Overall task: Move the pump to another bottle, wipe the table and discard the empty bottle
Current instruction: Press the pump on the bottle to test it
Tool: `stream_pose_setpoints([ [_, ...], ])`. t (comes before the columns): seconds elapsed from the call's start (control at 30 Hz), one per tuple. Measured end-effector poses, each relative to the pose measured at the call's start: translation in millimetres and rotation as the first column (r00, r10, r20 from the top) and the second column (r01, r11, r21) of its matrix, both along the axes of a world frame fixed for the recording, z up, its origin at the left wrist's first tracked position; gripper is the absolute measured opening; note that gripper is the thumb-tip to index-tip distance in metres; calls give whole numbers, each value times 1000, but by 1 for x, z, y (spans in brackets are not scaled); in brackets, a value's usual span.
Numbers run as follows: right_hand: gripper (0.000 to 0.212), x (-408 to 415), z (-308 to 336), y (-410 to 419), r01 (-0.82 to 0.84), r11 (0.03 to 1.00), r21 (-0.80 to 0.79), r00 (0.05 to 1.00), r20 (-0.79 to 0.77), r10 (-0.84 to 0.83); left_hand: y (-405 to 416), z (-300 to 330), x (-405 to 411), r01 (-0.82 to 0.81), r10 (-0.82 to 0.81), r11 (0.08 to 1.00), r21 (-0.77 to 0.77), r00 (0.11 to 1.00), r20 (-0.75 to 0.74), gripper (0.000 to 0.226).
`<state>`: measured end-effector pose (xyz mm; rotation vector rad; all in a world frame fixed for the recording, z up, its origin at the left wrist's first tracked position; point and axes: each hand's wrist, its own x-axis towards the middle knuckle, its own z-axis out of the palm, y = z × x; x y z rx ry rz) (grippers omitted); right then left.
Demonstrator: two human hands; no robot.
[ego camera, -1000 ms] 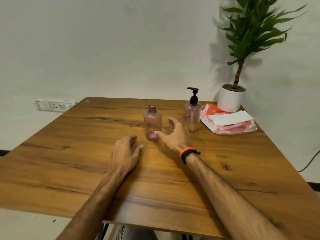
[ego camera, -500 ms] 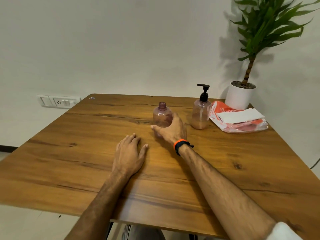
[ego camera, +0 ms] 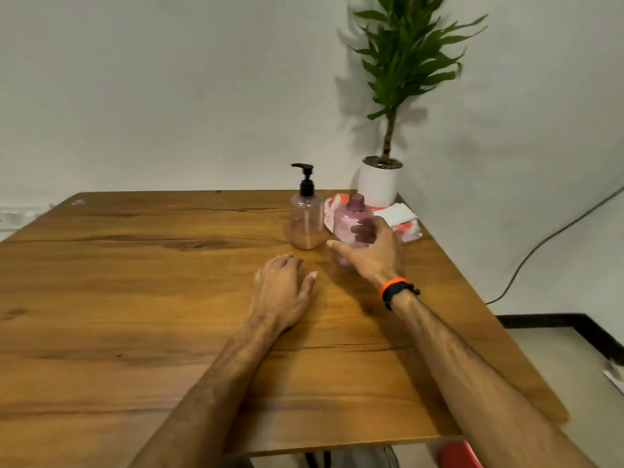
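Note:
My right hand (ego camera: 373, 256) grips an empty pink bottle (ego camera: 352, 219) with no cap and holds it tilted just above the wooden table (ego camera: 135, 298), to the right of the pump bottle. The pump bottle (ego camera: 306, 221) stands upright with a black pump (ego camera: 305, 179) on top and some liquid at its bottom. My left hand (ego camera: 282, 288) lies flat on the table, fingers apart, holding nothing. A folded white cloth (ego camera: 398, 212) rests on an orange-and-white packet (ego camera: 407, 229) behind the held bottle.
A potted plant in a white pot (ego camera: 378, 184) stands at the table's far right corner against the wall. A black cable (ego camera: 547, 241) runs down the right wall to the floor. Something red (ego camera: 457, 456) shows under the table's near right edge.
My right hand closed around the capless bottle and carried it to the right, past the pump bottle. The camera swung right. My left hand stayed flat on the table.

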<state>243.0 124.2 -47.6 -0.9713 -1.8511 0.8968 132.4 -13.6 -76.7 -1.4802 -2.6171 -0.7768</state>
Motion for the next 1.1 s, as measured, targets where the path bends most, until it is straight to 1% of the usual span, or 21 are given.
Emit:
stream_pose_setpoints([
  [0.13, 69, 49, -2, 31, 115, 993, 4, 993, 33, -115, 31, -4, 34, 78, -79, 996, -41, 997, -17, 52],
  [0.27, 71, 80, -3, 49, 187, 982, 6, 981, 48, -187, 38, -14, 44, 78, -81, 995, -60, 996, -47, 51],
  [0.43, 75, 93, -15, 56, 212, 977, -29, 974, 87, -209, 37, -15, 42, 83, -86, 995, -47, 995, -54, 51],
  [0.63, 81, 93, -20, 55, 204, 978, -52, 977, 66, -201, 39, -15, 41, 87, -89, 995, -44, 995, -52, 51],
  [0.83, 100, 98, -17, 48, 188, 979, -76, 982, 17, -187, 38, -15, 41, 85, -87, 995, -46, 995, -51, 51],
  [0.9, 108, 101, -14, 45, 202, 978, -59, 979, -9, -203, 38, -14, 42, 83, -85, 996, -45, 995, -50, 50],
  [0.97, 110, 103, -11, 41, 228, 974, -17, 973, -32, -228, 37, -15, 42, 84, -85, 996, -42, 995, -46, 50],
  [1.03, 106, 105, -7, 36, 264, 963, 53, 963, -63, -261, 36, -15, 42, 85, -87, 996, -41, 995, -41, 50],
  [1.1, 96, 106, -2, 30, 299, 941, 160, 952, -124, -281, 36, -13, 41, 89, -91, 995, -44, 995, -34, 50],
])
